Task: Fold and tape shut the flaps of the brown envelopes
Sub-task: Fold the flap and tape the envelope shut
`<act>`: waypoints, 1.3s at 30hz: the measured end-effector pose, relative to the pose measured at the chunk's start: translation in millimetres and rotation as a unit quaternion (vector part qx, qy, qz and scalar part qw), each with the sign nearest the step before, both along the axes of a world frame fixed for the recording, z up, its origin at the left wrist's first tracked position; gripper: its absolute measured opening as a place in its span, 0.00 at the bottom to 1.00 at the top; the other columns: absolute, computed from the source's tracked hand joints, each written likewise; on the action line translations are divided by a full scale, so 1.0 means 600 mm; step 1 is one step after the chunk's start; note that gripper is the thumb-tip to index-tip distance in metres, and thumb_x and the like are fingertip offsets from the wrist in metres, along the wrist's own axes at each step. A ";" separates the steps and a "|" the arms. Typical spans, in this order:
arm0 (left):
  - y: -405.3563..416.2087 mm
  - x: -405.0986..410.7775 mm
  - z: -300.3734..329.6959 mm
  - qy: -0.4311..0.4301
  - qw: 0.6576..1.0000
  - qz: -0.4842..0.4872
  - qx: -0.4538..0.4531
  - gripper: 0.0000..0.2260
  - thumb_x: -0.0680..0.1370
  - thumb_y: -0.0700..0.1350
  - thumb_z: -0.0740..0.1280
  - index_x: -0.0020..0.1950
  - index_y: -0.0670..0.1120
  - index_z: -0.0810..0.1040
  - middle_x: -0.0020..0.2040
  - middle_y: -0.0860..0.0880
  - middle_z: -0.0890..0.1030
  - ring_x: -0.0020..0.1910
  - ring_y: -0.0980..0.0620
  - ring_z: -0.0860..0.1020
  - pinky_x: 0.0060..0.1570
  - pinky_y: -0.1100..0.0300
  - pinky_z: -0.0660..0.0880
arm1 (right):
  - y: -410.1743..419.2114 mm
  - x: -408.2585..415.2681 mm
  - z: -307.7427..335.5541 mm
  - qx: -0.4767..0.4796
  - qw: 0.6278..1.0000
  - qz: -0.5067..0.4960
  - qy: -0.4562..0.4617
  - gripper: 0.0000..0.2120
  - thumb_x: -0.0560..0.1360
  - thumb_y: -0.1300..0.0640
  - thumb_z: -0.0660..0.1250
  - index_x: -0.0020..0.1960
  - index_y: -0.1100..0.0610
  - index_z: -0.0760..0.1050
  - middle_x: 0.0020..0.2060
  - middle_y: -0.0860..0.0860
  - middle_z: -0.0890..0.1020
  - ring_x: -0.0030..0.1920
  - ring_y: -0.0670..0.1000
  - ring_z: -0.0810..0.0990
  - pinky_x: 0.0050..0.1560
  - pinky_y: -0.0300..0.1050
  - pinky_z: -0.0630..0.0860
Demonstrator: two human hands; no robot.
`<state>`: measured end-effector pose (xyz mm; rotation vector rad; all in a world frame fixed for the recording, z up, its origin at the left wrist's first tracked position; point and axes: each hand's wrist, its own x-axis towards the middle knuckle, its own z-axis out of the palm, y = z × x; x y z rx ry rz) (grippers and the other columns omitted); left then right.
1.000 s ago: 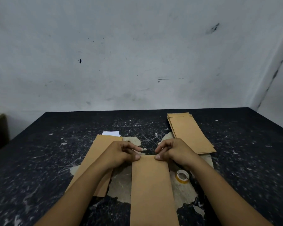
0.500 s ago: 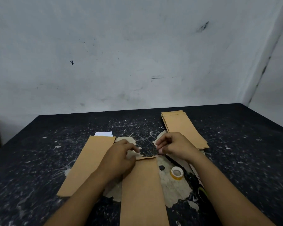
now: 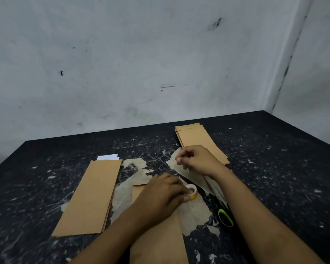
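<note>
— Two hands, each doing something different. What does the left hand (image 3: 160, 195) hold?

— It grips the small roll of tape (image 3: 192, 191), fingers curled round it, just above the middle brown envelope (image 3: 156, 242) that runs toward the bottom edge under the forearm.

— And the right hand (image 3: 195, 160)?

— Raised beyond the roll, fingers curled with thumb and fingertips drawn together; whether a tape end is pinched there I cannot tell — too blurred.

— Where are the other envelopes?

— One stack of envelopes (image 3: 92, 197) lies flat to the left with a white slip of paper (image 3: 108, 157) showing at its far end. Another stack (image 3: 199, 141) lies at the far right, partly behind the right hand.

— Anything else on the black table (image 3: 284, 168)?

— Scissors with a green-edged handle (image 3: 225, 217) beside the right forearm, over pale worn patches (image 3: 193, 212) in the surface.
</note>
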<state>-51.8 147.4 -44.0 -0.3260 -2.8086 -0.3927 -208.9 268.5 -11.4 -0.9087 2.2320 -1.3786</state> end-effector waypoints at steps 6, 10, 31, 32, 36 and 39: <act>-0.053 0.014 0.020 -0.051 0.959 0.075 0.268 0.06 0.82 0.48 0.64 0.49 0.59 0.79 0.47 0.61 0.78 0.50 0.60 0.75 0.45 0.69 0.70 | 0.013 0.021 0.020 0.034 0.990 0.128 -0.043 0.20 0.81 0.41 0.62 0.52 0.53 0.86 0.45 0.48 0.86 0.40 0.45 0.77 0.41 0.40 0.71; -0.077 0.020 0.034 -0.067 0.941 0.099 0.317 0.07 0.82 0.46 0.64 0.49 0.57 0.80 0.45 0.66 0.79 0.46 0.64 0.76 0.43 0.72 0.69 | 0.004 0.033 0.018 0.020 0.987 0.151 -0.043 0.20 0.77 0.37 0.65 0.45 0.52 0.87 0.40 0.49 0.83 0.41 0.47 0.77 0.46 0.47 0.72; -0.063 0.032 0.066 -0.083 0.828 0.125 0.541 0.12 0.80 0.47 0.66 0.47 0.41 0.84 0.36 0.51 0.81 0.36 0.56 0.76 0.36 0.70 0.72 | -0.013 0.039 0.007 -0.068 0.985 0.136 -0.088 0.09 0.75 0.62 0.74 0.55 0.59 0.85 0.43 0.53 0.86 0.41 0.47 0.81 0.37 0.36 0.74; -0.064 0.032 0.066 -0.083 0.827 0.132 0.540 0.13 0.80 0.48 0.66 0.48 0.40 0.85 0.36 0.51 0.81 0.35 0.57 0.76 0.35 0.70 0.71 | -0.014 0.042 0.006 -0.066 0.985 0.137 -0.085 0.09 0.76 0.61 0.74 0.55 0.59 0.85 0.43 0.53 0.86 0.41 0.46 0.81 0.37 0.35 0.73; -0.067 0.030 0.066 -0.086 0.792 0.153 0.585 0.13 0.79 0.46 0.67 0.47 0.36 0.84 0.33 0.49 0.81 0.32 0.57 0.75 0.31 0.69 0.71 | -0.019 0.053 0.005 -0.054 0.987 0.129 -0.073 0.09 0.77 0.59 0.73 0.56 0.57 0.85 0.43 0.52 0.87 0.41 0.46 0.82 0.38 0.38 0.74; -0.069 0.027 0.063 -0.079 0.747 0.172 0.638 0.11 0.78 0.46 0.68 0.43 0.39 0.84 0.31 0.46 0.78 0.28 0.54 0.74 0.28 0.65 0.68 | -0.025 0.059 0.002 -0.078 0.985 0.111 -0.104 0.10 0.77 0.60 0.72 0.58 0.58 0.83 0.47 0.56 0.86 0.43 0.50 0.83 0.38 0.41 0.78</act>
